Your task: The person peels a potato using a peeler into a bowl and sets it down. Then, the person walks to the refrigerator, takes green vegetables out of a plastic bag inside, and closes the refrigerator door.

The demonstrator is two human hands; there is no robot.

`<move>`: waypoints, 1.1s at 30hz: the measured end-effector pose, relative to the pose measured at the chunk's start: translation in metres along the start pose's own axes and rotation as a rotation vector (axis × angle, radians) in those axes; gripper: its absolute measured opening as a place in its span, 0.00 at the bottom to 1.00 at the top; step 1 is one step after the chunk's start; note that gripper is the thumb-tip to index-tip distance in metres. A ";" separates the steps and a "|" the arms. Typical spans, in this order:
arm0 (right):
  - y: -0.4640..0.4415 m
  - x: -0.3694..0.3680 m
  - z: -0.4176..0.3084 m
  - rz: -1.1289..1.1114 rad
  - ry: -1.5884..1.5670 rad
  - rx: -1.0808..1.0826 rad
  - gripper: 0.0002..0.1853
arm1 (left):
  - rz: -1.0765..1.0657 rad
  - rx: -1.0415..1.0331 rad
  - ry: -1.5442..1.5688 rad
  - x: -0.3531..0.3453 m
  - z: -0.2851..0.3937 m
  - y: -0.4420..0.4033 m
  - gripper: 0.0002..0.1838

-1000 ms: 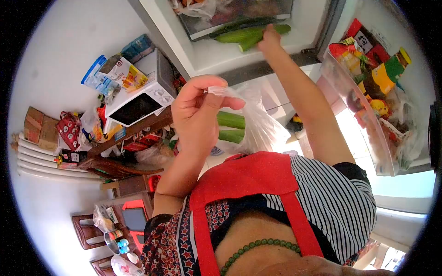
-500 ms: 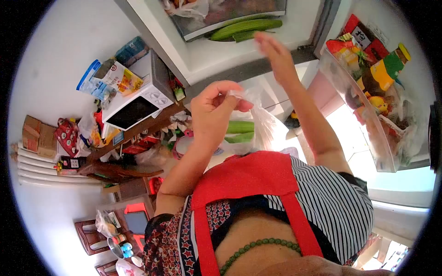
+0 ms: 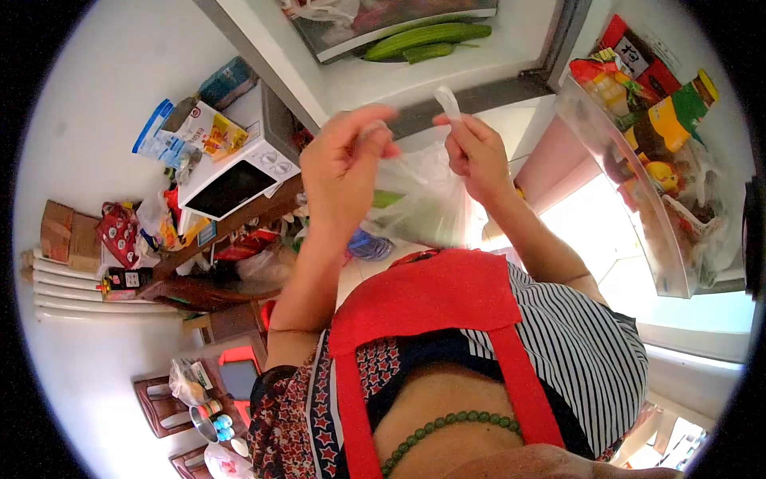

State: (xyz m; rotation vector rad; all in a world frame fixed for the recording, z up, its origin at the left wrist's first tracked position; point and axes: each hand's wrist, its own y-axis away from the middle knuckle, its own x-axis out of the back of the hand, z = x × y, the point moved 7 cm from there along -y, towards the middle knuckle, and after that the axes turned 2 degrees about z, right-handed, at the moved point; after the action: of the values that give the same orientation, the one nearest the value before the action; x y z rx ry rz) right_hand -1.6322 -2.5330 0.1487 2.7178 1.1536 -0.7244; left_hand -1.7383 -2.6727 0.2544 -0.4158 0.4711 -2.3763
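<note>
A clear plastic bag hangs in front of my apron, stretched between my hands. My right hand is closed round one gathered handle, whose loop sticks up above the fingers. At the other side, my left hand pinches what looks like the bag's other top edge; its fingertips are blurred. Something green shows at the bag's left side. Beyond my hands, long green gourds lie on the floor of the open fridge, below a drawer.
The open fridge door's shelf on the right holds jars and packets. To the left, a white microwave with bags on top stands on a cluttered wooden shelf. Chairs and a table are lower left.
My right hand has come down from near the fridge gourds and taken hold of the bag's handle. My left hand has moved slightly up and left, and the bag is now raised and spread.
</note>
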 end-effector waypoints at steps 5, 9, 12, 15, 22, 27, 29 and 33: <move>-0.001 -0.022 0.020 -0.209 0.705 0.298 0.14 | -0.448 -0.727 -0.592 -0.041 0.035 0.012 0.06; 0.022 -0.041 0.036 -0.468 0.754 0.354 0.16 | -0.554 -0.711 -0.501 -0.054 0.021 0.008 0.07; 0.032 -0.047 0.038 -0.702 0.653 0.063 0.18 | -0.532 -0.468 -0.367 -0.052 -0.009 -0.009 0.06; 0.027 -0.027 0.059 -0.694 0.289 -0.332 0.18 | -0.407 -0.058 -0.136 -0.036 -0.056 -0.022 0.06; 0.018 -0.030 0.064 -0.534 0.458 -0.388 0.18 | -0.251 0.487 0.429 -0.037 -0.122 0.013 0.13; 0.012 -0.035 0.029 -0.613 0.553 -0.148 0.09 | -0.592 0.443 -0.001 -0.029 -0.135 0.040 0.23; 0.014 -0.040 0.017 -0.688 0.753 0.180 0.07 | -0.617 0.548 -0.029 -0.029 -0.136 0.041 0.22; 0.022 -0.033 0.009 -0.470 1.176 0.821 0.09 | -0.529 0.590 0.316 -0.042 -0.139 0.041 0.19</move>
State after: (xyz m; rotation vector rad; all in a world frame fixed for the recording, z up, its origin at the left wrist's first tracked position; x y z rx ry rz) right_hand -1.6397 -2.5723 0.1541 3.6834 2.0839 0.7786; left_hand -1.7422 -2.6429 0.1061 0.1309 -0.2557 -2.9488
